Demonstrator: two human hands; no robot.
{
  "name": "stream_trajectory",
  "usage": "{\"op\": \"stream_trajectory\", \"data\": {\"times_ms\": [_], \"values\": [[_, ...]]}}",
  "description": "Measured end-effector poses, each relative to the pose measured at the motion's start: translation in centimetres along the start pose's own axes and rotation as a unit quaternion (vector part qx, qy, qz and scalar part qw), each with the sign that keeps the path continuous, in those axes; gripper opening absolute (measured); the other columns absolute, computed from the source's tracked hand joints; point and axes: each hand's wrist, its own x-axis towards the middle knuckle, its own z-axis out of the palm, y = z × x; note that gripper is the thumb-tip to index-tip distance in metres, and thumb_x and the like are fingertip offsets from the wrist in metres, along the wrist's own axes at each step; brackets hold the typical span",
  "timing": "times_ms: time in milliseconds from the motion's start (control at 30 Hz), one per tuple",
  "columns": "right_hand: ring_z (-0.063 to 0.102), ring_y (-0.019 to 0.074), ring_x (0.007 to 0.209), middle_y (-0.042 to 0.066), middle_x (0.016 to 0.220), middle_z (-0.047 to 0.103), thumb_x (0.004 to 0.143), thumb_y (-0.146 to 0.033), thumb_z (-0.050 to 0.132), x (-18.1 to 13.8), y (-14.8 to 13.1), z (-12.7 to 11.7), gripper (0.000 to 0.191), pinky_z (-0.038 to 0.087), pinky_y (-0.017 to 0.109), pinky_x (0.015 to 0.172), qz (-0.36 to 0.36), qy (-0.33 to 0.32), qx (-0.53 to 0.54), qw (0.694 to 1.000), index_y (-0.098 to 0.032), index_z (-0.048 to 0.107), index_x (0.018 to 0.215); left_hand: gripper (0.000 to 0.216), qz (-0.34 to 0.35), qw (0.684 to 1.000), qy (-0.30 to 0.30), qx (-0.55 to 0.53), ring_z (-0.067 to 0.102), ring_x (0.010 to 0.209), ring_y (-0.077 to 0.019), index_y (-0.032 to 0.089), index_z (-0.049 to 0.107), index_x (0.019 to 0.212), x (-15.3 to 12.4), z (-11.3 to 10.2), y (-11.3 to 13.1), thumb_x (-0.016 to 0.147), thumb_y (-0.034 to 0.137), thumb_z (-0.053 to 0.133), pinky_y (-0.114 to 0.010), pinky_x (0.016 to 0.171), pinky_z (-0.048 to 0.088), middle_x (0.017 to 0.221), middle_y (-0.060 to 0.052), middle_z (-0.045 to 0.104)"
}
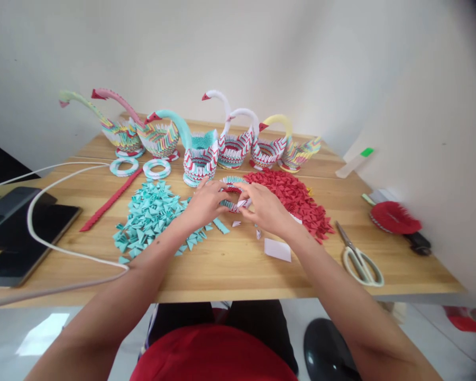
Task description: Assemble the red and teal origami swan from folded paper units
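The patterned ring (234, 180) — behind the right hand (264, 205) — is partly hidden.

- Six paper swans (200, 166), necks arched, in a row along the back of the wooden surface (230, 275)
- White cable (71, 252) looping over the left side
- Dark flat device (27, 254) at the left edge
- Scissors (349, 243) with pale handles, lying at the right
- Pale strip with a green end (352, 165), near the right wall
- Black, rounded seat (329, 349) below, on the floor
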Motion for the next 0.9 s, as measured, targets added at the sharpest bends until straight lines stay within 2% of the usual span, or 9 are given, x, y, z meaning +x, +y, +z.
{"op": "stream_trajectory", "data": {"times_ms": [233, 900], "values": [[0.063, 0.0248, 0.093, 0.004, 0.093, 0.069, 0.082, -0.012, 0.058, 0.19, -0.19, 0.56, 0.056, 0.048, 0.043, 0.09, 0.009, -0.001, 0.023, 1.0, -0.022, 0.046, 0.136, 0.018, -0.021, 1.0, -0.01, -0.013, 0.054, 0.12, -0.0275, 0.023, 0.073, 0.1, 0.1, -0.22, 0.47, 0.082, 0.021, 0.07, -0.054, 0.114, 0.021, 0.125, -0.007, 0.064], [0.061, 0.0271, 0.103, 0.006, 0.099, 0.07, 0.082, -0.011, 0.059, 0.65, -0.53, 0.42, 0.059, 0.045, 0.045, 0.095, 0.015, -0.021, 0.008, 1.0, -0.022, 0.044, 0.138, 0.02, 0.002, 1.0, 0.003, -0.005, 0.056, 0.113, -0.0271, 0.023, 0.073, 0.102, 0.09, -0.03, 0.31, 0.085, 0.019, 0.065, -0.052, 0.108, 0.029, 0.12, -0.007, 0.066]]}}
